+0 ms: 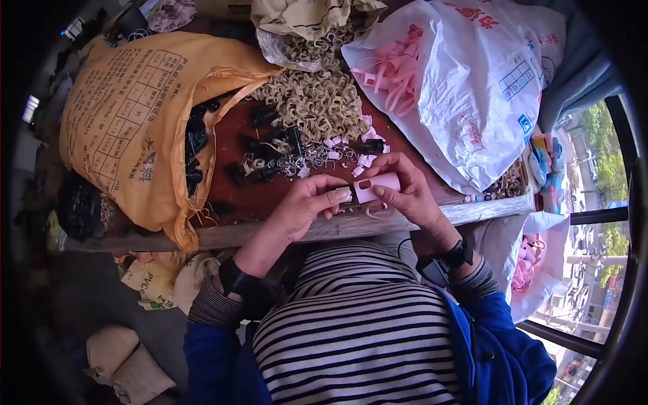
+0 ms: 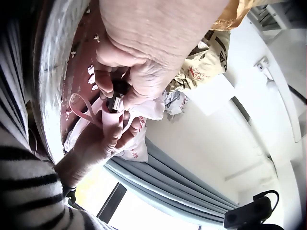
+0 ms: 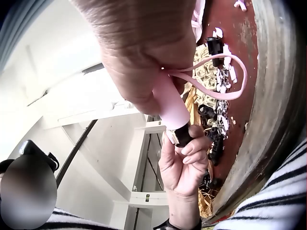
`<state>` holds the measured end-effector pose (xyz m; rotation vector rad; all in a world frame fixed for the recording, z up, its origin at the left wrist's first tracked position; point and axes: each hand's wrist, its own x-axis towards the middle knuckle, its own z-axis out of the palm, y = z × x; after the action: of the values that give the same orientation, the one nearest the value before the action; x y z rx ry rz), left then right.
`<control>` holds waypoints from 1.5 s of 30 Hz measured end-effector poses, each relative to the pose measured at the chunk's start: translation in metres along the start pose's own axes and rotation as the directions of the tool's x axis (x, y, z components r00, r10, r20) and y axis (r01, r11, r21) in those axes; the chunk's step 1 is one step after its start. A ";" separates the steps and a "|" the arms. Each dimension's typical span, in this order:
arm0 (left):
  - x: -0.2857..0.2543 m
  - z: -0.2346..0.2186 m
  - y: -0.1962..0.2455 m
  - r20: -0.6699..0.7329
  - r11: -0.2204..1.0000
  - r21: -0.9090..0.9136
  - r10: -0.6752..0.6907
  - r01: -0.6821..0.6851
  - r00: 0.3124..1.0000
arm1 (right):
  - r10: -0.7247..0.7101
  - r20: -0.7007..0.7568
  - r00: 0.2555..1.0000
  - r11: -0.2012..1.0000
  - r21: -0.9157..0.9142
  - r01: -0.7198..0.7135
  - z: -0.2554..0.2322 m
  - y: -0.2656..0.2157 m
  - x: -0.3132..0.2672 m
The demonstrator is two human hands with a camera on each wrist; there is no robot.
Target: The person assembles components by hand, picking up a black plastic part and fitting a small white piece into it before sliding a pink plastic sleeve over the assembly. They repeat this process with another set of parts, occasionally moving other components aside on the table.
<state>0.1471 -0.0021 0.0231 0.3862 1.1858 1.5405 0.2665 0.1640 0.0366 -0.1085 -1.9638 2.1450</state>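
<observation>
My right hand (image 1: 413, 192) grips a pink tube-shaped casing (image 1: 378, 187) with an oblong slot near one end. A thin pink strap loop (image 3: 235, 93) hangs from the casing. Between thumb and fingers, my left hand (image 1: 312, 202) pinches a small black part (image 3: 182, 136) with a pale piece on its side. That black part lines up with the casing's mouth, right at the rim in both wrist views. Both hands are just above the table's near edge.
A big orange woven sack (image 1: 128, 115) with black parts stands left. Beige ring-like pieces (image 1: 317, 101) lie heaped at the back, with loose black parts and pink scraps in front. A white sack (image 1: 466, 88) of pink straps (image 1: 398, 74) lies right; a worn table edge (image 1: 459, 214) runs before me.
</observation>
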 end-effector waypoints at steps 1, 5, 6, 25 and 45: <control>0.000 -0.001 0.000 0.012 1.000 -0.006 -0.004 0.004 1.000 | -0.009 0.015 1.000 1.000 -0.026 0.009 0.001 -0.003 -0.001; -0.002 -0.002 -0.002 0.024 1.000 0.005 0.006 -0.006 1.000 | -0.076 0.080 0.994 0.977 -0.194 0.090 0.002 -0.003 0.000; -0.002 -0.002 -0.002 0.027 1.000 0.018 0.013 -0.013 1.000 | -0.108 0.105 0.989 0.956 -0.262 0.132 0.002 -0.004 0.001; 0.003 0.006 0.006 -0.013 0.985 0.160 0.073 -0.070 0.997 | -0.168 0.007 0.986 0.881 -0.448 0.153 0.026 0.007 -0.009; 0.009 0.004 0.004 0.096 0.993 -0.118 -0.018 0.029 0.995 | -0.161 0.512 0.844 0.856 -0.354 0.378 0.010 -0.009 0.025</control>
<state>0.1447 0.0085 0.0257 0.3603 1.0162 1.5474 0.2415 0.1599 0.0490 0.6458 -2.5189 1.5994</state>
